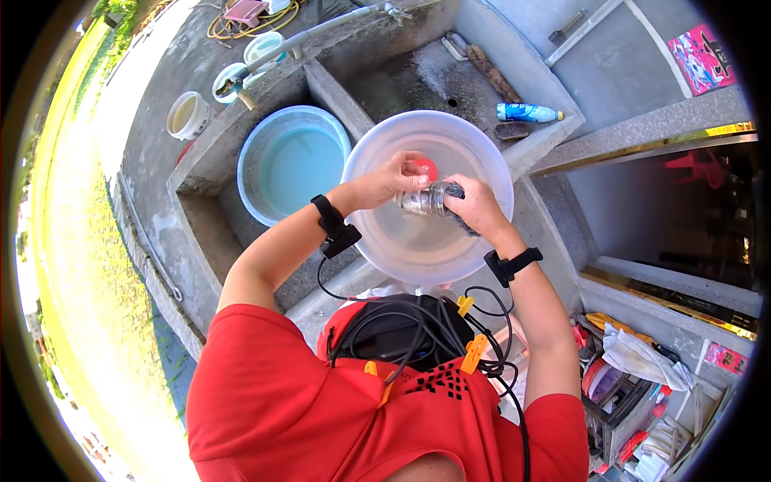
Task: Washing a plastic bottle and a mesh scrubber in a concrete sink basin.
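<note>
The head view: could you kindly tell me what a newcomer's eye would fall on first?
Probably the bright red shirt filling the lower middle. Next, above it, the round red piece in the left hand beside the clear jar in the right hand, over a whitish basin. The light-blue basin also stands out, just left of the whitish one.

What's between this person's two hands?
In the head view: a clear cylindrical container, a round red object and, by the right hand, dark textured material.
</note>
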`<state>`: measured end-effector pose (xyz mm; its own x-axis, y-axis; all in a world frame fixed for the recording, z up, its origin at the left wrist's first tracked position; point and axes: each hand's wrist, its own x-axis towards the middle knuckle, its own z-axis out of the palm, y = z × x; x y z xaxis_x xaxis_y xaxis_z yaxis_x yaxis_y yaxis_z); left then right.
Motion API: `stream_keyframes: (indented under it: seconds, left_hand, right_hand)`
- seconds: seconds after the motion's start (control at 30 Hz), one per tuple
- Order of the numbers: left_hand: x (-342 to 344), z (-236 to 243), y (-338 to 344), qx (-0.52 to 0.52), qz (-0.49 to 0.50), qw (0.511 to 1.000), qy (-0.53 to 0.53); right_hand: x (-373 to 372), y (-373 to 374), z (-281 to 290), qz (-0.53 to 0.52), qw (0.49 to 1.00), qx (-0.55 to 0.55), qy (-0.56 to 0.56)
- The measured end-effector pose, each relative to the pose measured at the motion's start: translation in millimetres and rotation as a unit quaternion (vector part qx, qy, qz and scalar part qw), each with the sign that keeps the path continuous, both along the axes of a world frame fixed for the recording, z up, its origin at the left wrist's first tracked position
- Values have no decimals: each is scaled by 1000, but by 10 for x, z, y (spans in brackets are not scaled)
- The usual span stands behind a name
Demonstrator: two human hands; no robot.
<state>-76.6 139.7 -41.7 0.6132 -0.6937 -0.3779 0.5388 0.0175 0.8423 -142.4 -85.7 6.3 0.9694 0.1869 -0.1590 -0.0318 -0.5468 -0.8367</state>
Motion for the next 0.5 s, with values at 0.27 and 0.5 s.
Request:
stream_keyframes:
  seconds: [0.27, 0.5]
  left_hand:
    - [-53, 314, -122, 79, -32, 978, 191]
    - [-164, 342, -203, 64, 37, 988, 133]
  right_hand:
    - [23, 21, 248, 75, 967, -111, -217]
    - [53, 42, 176, 22, 978, -113, -175]
